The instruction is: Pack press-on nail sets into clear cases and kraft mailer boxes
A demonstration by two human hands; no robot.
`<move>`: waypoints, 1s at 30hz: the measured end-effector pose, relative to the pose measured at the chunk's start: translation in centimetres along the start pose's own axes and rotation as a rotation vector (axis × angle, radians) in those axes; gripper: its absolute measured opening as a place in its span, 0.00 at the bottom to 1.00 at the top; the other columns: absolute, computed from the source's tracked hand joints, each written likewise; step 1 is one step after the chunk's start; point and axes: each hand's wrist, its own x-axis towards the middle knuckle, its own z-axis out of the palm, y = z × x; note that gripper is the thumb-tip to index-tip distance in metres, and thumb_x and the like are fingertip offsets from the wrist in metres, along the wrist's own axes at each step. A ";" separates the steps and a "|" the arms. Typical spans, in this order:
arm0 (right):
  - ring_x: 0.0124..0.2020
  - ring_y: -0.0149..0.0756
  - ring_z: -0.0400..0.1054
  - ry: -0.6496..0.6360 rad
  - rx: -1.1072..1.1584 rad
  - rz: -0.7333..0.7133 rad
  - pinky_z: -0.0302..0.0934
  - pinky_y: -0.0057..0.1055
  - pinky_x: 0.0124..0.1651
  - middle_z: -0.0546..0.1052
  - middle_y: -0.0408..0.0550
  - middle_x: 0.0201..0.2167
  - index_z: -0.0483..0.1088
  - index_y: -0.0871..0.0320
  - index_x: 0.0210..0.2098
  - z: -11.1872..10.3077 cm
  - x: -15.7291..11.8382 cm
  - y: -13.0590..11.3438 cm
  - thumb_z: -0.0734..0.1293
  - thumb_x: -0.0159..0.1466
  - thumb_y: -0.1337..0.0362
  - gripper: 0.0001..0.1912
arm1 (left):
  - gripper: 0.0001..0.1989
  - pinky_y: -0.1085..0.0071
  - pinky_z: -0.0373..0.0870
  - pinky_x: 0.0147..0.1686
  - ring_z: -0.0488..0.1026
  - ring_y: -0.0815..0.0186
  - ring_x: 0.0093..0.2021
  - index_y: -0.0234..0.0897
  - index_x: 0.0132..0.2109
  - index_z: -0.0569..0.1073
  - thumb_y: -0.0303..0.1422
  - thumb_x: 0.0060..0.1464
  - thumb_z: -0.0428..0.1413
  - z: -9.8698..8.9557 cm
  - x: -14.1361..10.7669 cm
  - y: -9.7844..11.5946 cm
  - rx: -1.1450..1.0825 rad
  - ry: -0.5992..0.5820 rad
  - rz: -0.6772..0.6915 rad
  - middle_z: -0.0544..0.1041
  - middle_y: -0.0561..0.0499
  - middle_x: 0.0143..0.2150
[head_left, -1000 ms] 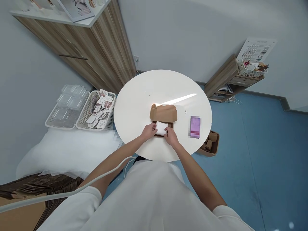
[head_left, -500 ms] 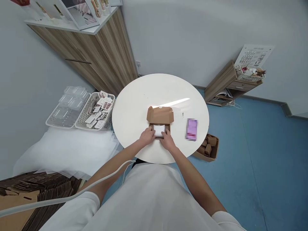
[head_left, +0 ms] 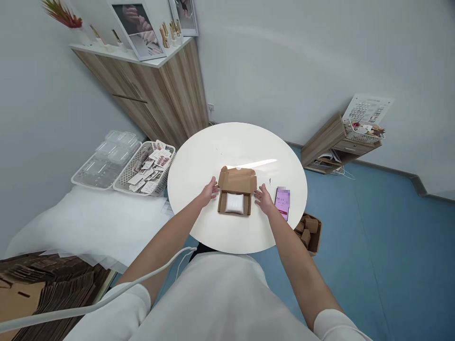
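A small brown cardboard box (head_left: pixel 237 180) lies on the round white table (head_left: pixel 199 151) with its lid raised at the back. Inside it rests a white padded packet (head_left: pixel 234 203), filling most of the bottom. My left hand (head_left: pixel 209 192) is just left of the box, fingers apart and holding nothing. On the other side, my right hand (head_left: pixel 263 199) is open near the lid's right edge. Whether its fingertips touch the cardboard I cannot tell. Close to that hand lies a phone (head_left: pixel 283 201) with a purple screen.
Left of the table stand a white basket of printed cards (head_left: pixel 149 166) and a tray of clear plastic cases (head_left: pixel 110 156). White sheets (head_left: pixel 95 222) lie below them, above flat cardboard stacks (head_left: pixel 60 293). A carton of small boxes (head_left: pixel 310 232) sits on the floor at right.
Both hands have let go of the white packet and moved outward to either side of the box. The packet stays in the box. The view has tilted up a little.
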 end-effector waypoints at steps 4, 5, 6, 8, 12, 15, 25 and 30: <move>0.52 0.38 0.60 -0.080 0.044 -0.068 0.56 0.39 0.47 0.62 0.48 0.56 0.53 0.49 0.57 1.3 -0.2 -0.8 0.44 0.58 0.40 0.34 | 0.37 0.67 0.66 0.41 0.65 0.59 0.52 0.38 0.53 0.63 0.58 0.49 0.32 0.5 -0.5 0.6 -0.039 -0.028 0.046 0.64 0.44 0.57; 0.53 0.38 0.59 -0.098 0.061 -0.098 0.55 0.39 0.49 0.62 0.46 0.56 0.55 0.47 0.56 1.4 -0.4 -1.0 0.45 0.58 0.41 0.32 | 0.36 0.67 0.65 0.41 0.64 0.60 0.53 0.39 0.53 0.63 0.57 0.50 0.32 0.5 -0.7 0.7 -0.028 -0.046 0.077 0.63 0.45 0.57; 0.54 0.38 0.58 -0.113 0.077 -0.133 0.53 0.40 0.50 0.62 0.45 0.56 0.57 0.46 0.54 1.5 -0.7 -1.0 0.47 0.59 0.41 0.30 | 0.35 0.67 0.65 0.42 0.63 0.60 0.54 0.40 0.54 0.63 0.57 0.51 0.32 0.5 -1.0 0.8 -0.017 -0.067 0.111 0.62 0.47 0.58; 0.54 0.38 0.56 -0.137 0.099 -0.195 0.51 0.41 0.51 0.62 0.43 0.56 0.60 0.45 0.52 1.4 -1.4 -0.9 0.47 0.59 0.42 0.28 | 0.34 0.67 0.65 0.44 0.62 0.61 0.55 0.42 0.55 0.62 0.55 0.52 0.30 0.3 -1.6 0.6 -0.017 -0.115 0.166 0.61 0.49 0.59; 0.54 0.37 0.56 -0.131 0.052 -0.229 0.51 0.40 0.52 0.62 0.44 0.55 0.62 0.47 0.51 0.6 -2.7 0.7 0.47 0.60 0.43 0.28 | 0.35 0.66 0.64 0.45 0.60 0.60 0.57 0.41 0.56 0.61 0.54 0.53 0.26 0.1 -2.9 -0.4 -0.018 -0.150 0.178 0.60 0.49 0.59; 0.52 0.37 0.56 -0.059 -0.031 -0.201 0.52 0.38 0.52 0.63 0.46 0.54 0.64 0.51 0.50 0.1 -3.5 2.1 0.50 0.59 0.43 0.29 | 0.33 0.64 0.64 0.45 0.60 0.59 0.56 0.42 0.56 0.62 0.52 0.54 0.28 0.0 -3.7 -1.3 0.028 -0.163 0.149 0.62 0.50 0.59; 0.42 0.38 0.68 -0.194 0.083 -0.064 0.60 0.34 0.42 0.71 0.51 0.44 0.63 0.53 0.51 0.3 -6.1 2.2 0.46 0.59 0.41 0.33 | 0.42 0.68 0.66 0.39 0.68 0.61 0.48 0.40 0.53 0.65 0.57 0.49 0.22 -0.8 -4.4 -0.3 0.162 -0.197 0.015 0.67 0.46 0.54; 0.38 0.37 0.70 -0.139 -0.013 0.011 0.60 0.35 0.42 0.72 0.50 0.41 0.64 0.54 0.49 0.7 -7.2 1.4 0.48 0.59 0.42 0.31 | 0.36 0.69 0.66 0.36 0.70 0.59 0.45 0.39 0.47 0.69 0.59 0.48 0.34 -0.9 -4.4 0.0 0.210 -0.198 -0.028 0.70 0.43 0.51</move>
